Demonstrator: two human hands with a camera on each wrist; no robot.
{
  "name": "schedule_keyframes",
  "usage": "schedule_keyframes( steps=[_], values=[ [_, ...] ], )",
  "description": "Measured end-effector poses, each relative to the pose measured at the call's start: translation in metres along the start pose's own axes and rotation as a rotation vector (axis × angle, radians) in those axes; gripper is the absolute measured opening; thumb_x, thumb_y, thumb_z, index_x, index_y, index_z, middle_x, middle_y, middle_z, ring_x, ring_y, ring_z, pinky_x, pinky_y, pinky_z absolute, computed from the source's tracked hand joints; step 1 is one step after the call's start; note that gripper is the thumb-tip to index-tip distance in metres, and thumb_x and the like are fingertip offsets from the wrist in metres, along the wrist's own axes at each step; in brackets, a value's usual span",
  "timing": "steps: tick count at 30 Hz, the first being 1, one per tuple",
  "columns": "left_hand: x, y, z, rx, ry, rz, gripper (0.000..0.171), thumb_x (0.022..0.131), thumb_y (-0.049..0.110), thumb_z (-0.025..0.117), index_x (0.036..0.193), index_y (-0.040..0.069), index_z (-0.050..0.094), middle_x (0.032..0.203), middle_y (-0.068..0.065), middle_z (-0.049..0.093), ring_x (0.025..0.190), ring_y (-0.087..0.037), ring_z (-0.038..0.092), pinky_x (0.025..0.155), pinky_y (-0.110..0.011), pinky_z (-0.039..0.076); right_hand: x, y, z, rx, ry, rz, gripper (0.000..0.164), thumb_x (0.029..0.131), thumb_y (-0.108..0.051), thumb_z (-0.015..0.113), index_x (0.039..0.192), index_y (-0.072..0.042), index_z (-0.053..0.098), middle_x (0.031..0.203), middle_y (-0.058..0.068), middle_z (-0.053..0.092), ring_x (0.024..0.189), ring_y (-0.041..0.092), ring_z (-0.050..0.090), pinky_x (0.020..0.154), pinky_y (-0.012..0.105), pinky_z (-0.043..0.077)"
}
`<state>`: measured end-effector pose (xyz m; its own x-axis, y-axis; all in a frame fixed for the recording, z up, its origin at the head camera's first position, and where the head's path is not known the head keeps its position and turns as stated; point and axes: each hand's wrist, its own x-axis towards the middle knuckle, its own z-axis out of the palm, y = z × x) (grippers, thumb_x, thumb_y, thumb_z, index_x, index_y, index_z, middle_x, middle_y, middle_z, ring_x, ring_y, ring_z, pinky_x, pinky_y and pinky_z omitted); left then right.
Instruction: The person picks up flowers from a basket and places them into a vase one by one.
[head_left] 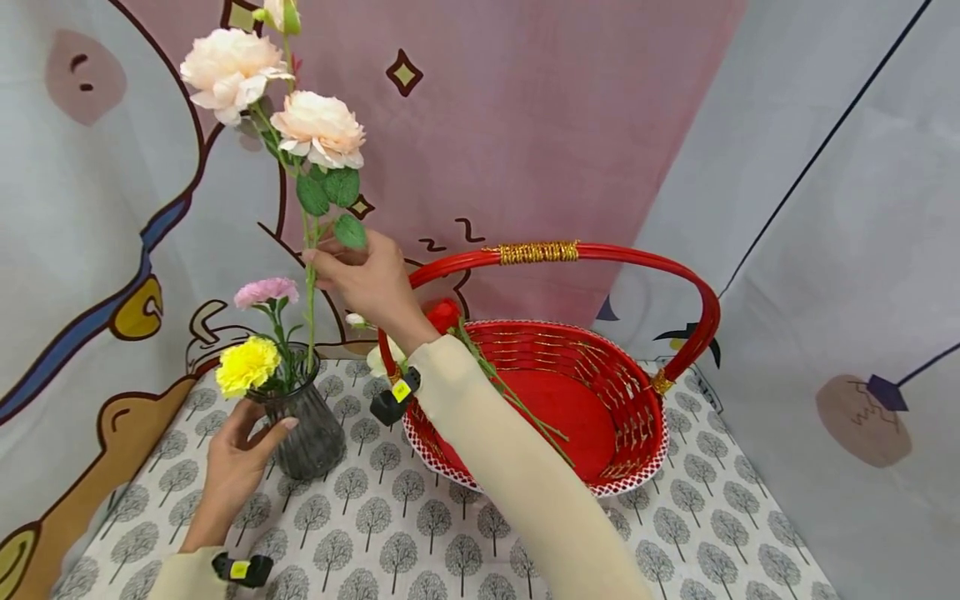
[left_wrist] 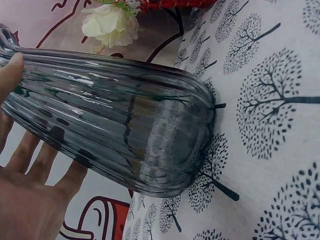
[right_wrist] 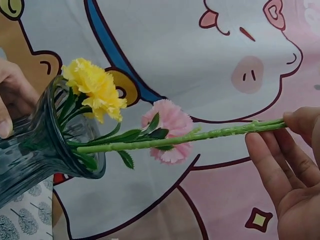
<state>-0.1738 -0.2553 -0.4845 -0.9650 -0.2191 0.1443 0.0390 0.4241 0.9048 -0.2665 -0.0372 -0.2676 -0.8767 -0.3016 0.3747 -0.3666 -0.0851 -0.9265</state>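
A grey ribbed glass vase [head_left: 307, 442] stands on the table, holding a yellow carnation [head_left: 247, 367] and a pink carnation [head_left: 266, 292]. My left hand [head_left: 240, 454] grips it near the neck, thumb on one side and fingers on the other, as the left wrist view shows. Above it, my right hand [head_left: 367, 279] pinches the green stem [right_wrist: 200, 136] of a tall spray with peach-white blooms [head_left: 321, 129]. In the right wrist view the stem's cut end is at the vase mouth, beside the carnations' leaves.
Right of the vase sits a red woven basket [head_left: 570, 392] with a tall arched handle [head_left: 637, 260]. A red flower [head_left: 444, 315] lies across its left side, stem inside. A white bloom [left_wrist: 110, 25] shows by the basket. A printed cloth [head_left: 570, 125] hangs behind the tree-patterned tablecloth [head_left: 397, 550].
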Motion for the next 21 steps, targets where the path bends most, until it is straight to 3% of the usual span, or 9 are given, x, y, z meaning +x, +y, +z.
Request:
schedule_keyframes(
  steps=[6,14,21],
  values=[
    [0.0,-0.001,0.0,-0.015,-0.004,-0.001,0.065,0.098,0.035,0.072,0.156,0.034,0.042,0.144,0.001,0.053,0.136,0.002,0.044,0.118,-0.044,0.046,0.003,0.008,0.007,-0.034,-0.004,-0.006,0.028,0.099,-0.02,0.071,0.125,-0.012,0.065,0.112,0.01,0.074,0.092,0.012,0.075,0.077,0.026,0.066],
    [0.001,-0.003,0.001,-0.015,0.005,0.015,0.064,0.097,0.034,0.073,0.154,0.032,0.046,0.131,0.017,0.056,0.129,0.009,0.045,0.117,-0.042,0.048,0.001,0.021,0.011,-0.054,-0.006,-0.008,0.025,0.099,-0.018,0.071,0.121,-0.009,0.066,0.107,0.01,0.074,0.085,0.014,0.077,0.076,0.026,0.066],
    [0.001,-0.001,0.001,-0.002,0.003,0.001,0.063,0.097,0.036,0.072,0.154,0.033,0.045,0.133,0.013,0.055,0.13,0.009,0.045,0.116,-0.037,0.049,-0.004,0.031,0.015,-0.108,0.009,0.03,0.023,0.098,-0.02,0.072,0.119,-0.011,0.069,0.108,0.007,0.076,0.08,0.014,0.078,0.074,0.022,0.065]
  ],
)
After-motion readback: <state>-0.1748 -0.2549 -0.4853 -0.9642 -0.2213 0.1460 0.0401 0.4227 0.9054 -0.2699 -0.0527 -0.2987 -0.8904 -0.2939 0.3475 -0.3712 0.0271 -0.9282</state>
